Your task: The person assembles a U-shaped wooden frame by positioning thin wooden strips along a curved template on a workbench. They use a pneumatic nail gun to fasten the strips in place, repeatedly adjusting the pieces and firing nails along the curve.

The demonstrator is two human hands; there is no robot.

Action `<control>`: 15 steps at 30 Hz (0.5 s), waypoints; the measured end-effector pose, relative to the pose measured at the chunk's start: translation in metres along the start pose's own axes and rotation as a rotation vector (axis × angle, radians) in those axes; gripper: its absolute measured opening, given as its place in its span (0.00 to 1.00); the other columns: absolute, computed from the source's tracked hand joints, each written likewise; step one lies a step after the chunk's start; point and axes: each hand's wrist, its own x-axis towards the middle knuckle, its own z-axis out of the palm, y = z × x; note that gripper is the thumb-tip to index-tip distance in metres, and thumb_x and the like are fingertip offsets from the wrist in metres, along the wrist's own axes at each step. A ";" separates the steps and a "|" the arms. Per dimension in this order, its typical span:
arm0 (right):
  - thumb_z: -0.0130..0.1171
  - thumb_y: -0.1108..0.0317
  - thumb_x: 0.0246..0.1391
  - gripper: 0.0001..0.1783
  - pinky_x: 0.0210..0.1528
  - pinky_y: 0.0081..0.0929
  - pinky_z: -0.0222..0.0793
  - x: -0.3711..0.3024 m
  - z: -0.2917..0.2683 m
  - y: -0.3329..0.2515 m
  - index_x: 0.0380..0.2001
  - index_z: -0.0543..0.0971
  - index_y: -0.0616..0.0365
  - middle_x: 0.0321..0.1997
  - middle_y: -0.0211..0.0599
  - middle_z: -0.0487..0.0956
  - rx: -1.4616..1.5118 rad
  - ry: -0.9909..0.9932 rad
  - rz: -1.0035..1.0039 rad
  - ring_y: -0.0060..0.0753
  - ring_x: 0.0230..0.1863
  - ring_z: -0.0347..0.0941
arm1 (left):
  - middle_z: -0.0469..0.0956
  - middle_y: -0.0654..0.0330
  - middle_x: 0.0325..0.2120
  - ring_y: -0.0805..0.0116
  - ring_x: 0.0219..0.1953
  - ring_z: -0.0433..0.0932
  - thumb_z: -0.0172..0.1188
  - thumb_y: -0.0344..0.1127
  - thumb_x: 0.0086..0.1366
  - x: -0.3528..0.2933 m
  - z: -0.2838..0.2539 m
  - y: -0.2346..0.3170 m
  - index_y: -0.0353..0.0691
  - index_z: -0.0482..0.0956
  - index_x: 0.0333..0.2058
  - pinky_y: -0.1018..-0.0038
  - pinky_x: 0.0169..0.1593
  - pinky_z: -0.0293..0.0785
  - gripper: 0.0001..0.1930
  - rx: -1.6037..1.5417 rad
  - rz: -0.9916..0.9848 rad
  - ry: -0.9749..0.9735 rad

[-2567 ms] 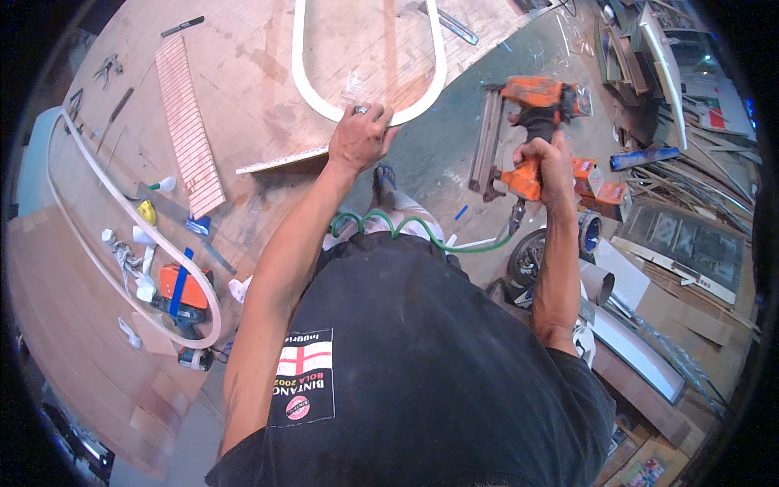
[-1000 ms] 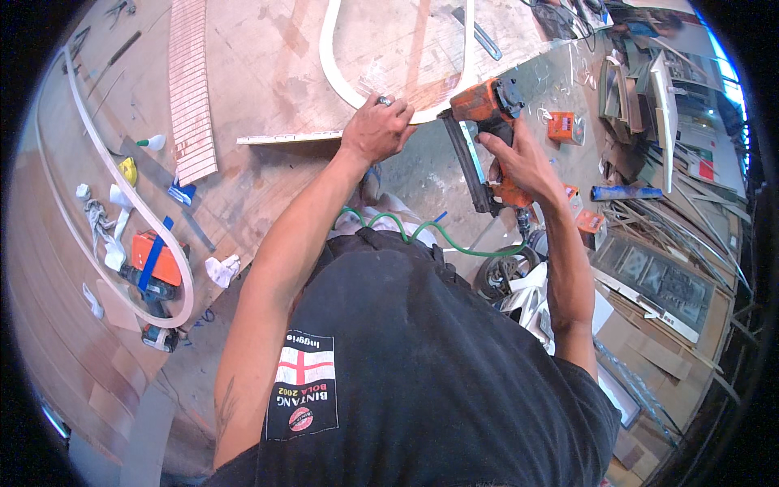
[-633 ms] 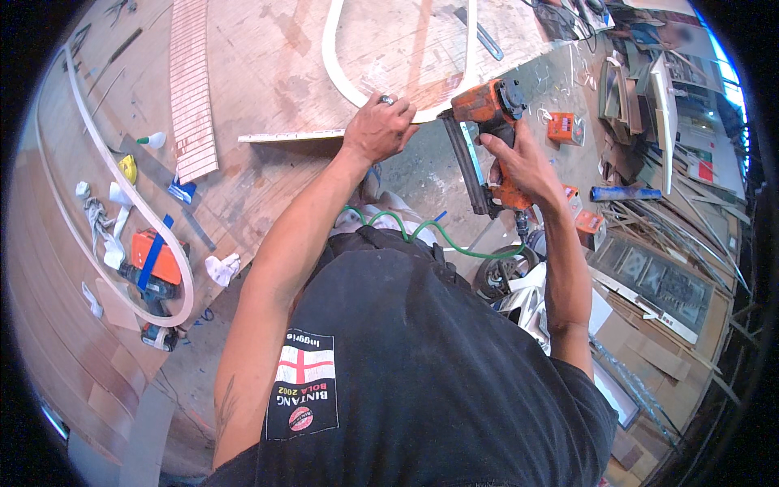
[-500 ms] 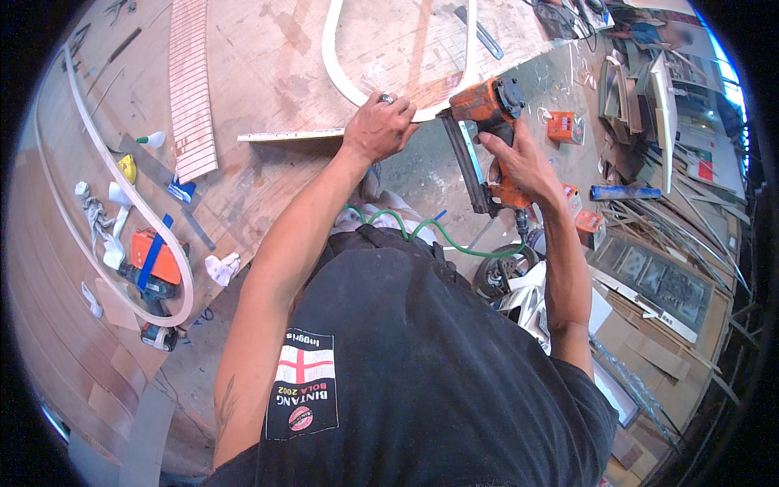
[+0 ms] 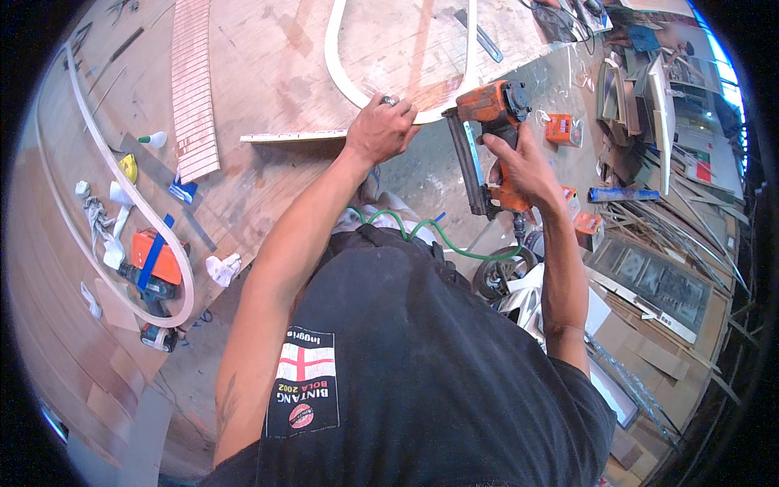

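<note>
Closest in: dark shirt [image 5: 454, 349], green coiled hose [image 5: 442, 237] across the waist, running to the base of the nailer [image 5: 487, 103]. Right hand [image 5: 523, 166] was wrapped around the nailer's grip, tool upright, its nose right by the near curve of the white frame [image 5: 334, 69]; couldn't tell whether it touched. Left hand [image 5: 381, 130] was closed over that same curve, fingers curled on the rim. Frame lay on the bench [image 5: 268, 97], rounded end toward the person, at the bench edge; far end cut off by the view. A thin strip [image 5: 296, 136] ran out left from beside the left hand. Off to the left: crumpled rag [image 5: 223, 269], second white loop [image 5: 122, 174] around an orange case [image 5: 166, 262], grooved strip [image 5: 195, 97]. Right side, floor: orange box [image 5: 564, 128], blue tube [image 5: 623, 195]. Farthest, upper right: another person [image 5: 643, 38], blurred.
</note>
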 end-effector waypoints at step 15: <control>0.64 0.62 0.68 0.37 0.23 0.29 0.72 -0.004 0.007 -0.012 0.72 0.58 0.57 0.44 0.39 0.78 -0.046 -0.036 0.013 0.25 0.21 0.76 | 0.80 0.57 0.40 0.58 0.43 0.85 0.66 0.45 0.69 0.003 -0.004 0.001 0.40 0.82 0.49 0.60 0.56 0.73 0.16 -0.009 -0.009 -0.043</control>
